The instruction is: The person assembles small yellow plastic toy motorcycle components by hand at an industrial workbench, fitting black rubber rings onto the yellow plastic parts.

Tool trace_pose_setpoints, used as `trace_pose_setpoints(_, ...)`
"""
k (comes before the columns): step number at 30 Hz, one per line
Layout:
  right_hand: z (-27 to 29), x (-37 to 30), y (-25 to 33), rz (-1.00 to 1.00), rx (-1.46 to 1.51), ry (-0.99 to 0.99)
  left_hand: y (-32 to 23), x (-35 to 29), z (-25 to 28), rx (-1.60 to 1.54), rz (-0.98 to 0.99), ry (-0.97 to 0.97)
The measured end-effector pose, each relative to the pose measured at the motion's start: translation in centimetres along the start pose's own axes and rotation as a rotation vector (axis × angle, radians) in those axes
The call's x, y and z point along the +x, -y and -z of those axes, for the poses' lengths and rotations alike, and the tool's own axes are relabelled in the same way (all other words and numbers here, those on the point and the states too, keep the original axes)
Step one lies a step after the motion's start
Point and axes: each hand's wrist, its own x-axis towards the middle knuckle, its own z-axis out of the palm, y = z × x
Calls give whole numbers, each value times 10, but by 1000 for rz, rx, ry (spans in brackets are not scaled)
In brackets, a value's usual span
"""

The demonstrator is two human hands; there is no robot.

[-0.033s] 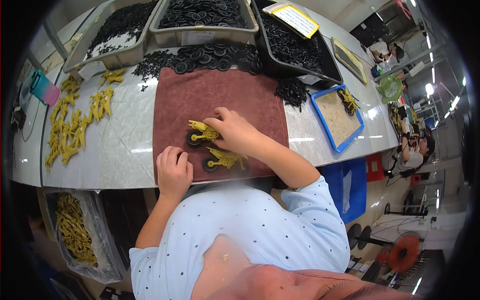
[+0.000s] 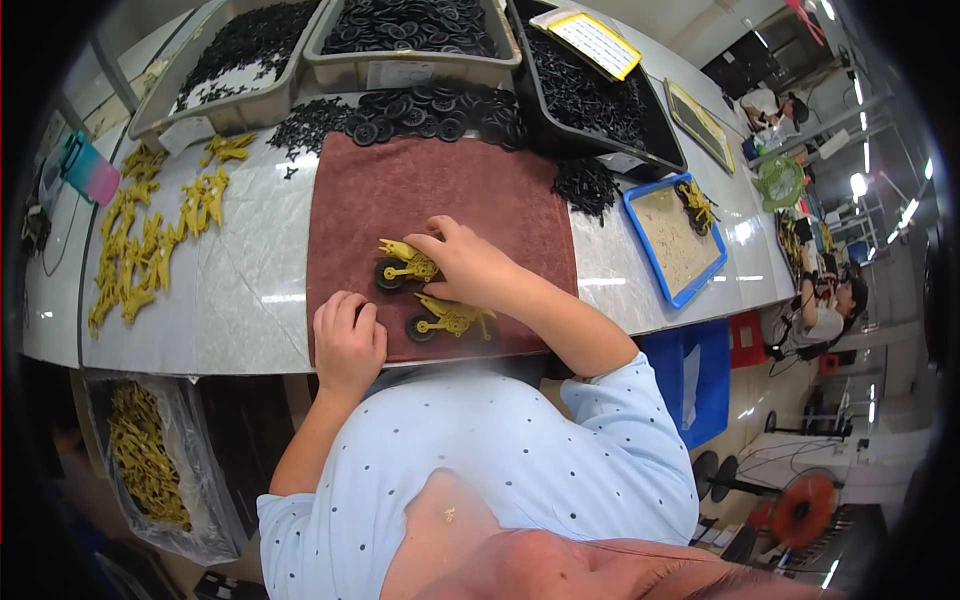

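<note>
My right hand point(image 2: 465, 262) is closed round the back of a yellow toy motorcycle point(image 2: 405, 262), whose black wheel point(image 2: 390, 276) points left. The part under my palm is hidden. Just nearer to me, a second yellow toy motorcycle point(image 2: 455, 318) lies on the reddish-brown towel point(image 2: 440, 180), with a black wheel at its left end; its upper edge is close to my right thumb. My left hand point(image 2: 348, 335) rests on the towel's near left part, apart from both toys. Its fingers are curled in, and whatever may be inside them cannot be seen.
Beyond the towel lie black wheels point(image 2: 420, 112) and small black parts point(image 2: 308, 125), before grey bins point(image 2: 405, 75) and a black bin point(image 2: 600, 140). Yellow parts point(image 2: 150, 250) are spread at left. At right, a blue tray point(image 2: 665, 245) holds a toy motorcycle point(image 2: 694, 205). A bottle point(image 2: 90, 170) stands far left.
</note>
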Motion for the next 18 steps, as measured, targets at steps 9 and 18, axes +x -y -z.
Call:
trace_pose_setpoints(9,17,18,-7,-148,164,69,6,2,-4,-27,-33,-76)
trace_pose_setpoints(18,52,-23,-2,-53,122,-169,9,1,-6,-90,58,-103)
